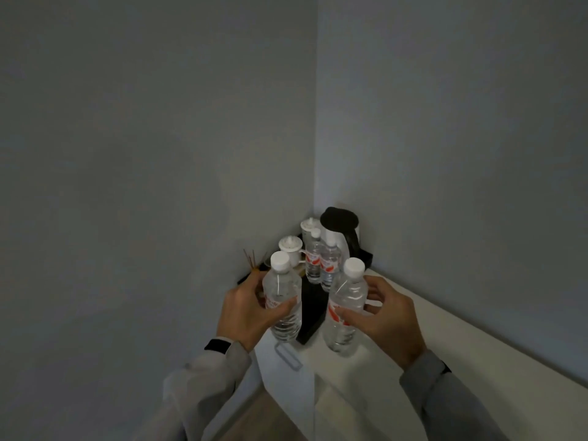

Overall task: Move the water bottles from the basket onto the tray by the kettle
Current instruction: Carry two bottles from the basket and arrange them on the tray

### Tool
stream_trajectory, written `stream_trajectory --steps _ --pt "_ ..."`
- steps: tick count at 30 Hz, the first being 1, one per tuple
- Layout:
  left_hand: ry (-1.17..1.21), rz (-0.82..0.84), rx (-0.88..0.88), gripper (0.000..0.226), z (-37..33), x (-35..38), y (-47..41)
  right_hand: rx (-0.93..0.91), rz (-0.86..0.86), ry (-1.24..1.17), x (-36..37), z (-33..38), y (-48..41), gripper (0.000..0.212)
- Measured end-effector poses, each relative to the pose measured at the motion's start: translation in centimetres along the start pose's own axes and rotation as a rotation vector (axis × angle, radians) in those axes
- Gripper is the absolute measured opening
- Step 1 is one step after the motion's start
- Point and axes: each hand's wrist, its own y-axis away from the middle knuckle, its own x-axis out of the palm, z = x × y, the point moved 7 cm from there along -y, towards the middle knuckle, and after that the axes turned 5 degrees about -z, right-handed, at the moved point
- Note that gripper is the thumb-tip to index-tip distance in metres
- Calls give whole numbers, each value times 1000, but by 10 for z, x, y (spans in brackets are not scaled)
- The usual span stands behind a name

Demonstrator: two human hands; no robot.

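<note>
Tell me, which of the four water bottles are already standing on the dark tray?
The two far bottles beside the kettle stand on the tray; the near two are held, one in each hand.

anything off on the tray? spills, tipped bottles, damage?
Nothing stands out. Two bottles stand upright on the black tray by the kettle; lidded cups upright. Left hand and right hand each hold a capped bottle. Dim light hides fine detail.

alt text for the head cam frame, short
A person holds a water bottle in each hand, left hand and right hand, above a dark tray in a wall corner. Two bottles already stand on it beside a kettle and two lidded white cups.
</note>
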Motion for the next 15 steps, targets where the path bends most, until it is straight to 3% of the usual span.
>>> stream_trajectory --steps 6,15 --pt "84 131 43 52 64 1 -66 21 -166 99 48 2 -16 59" --pt "194 352 98 46 116 28 -130 216 -408 222 88 -12 -21 55"
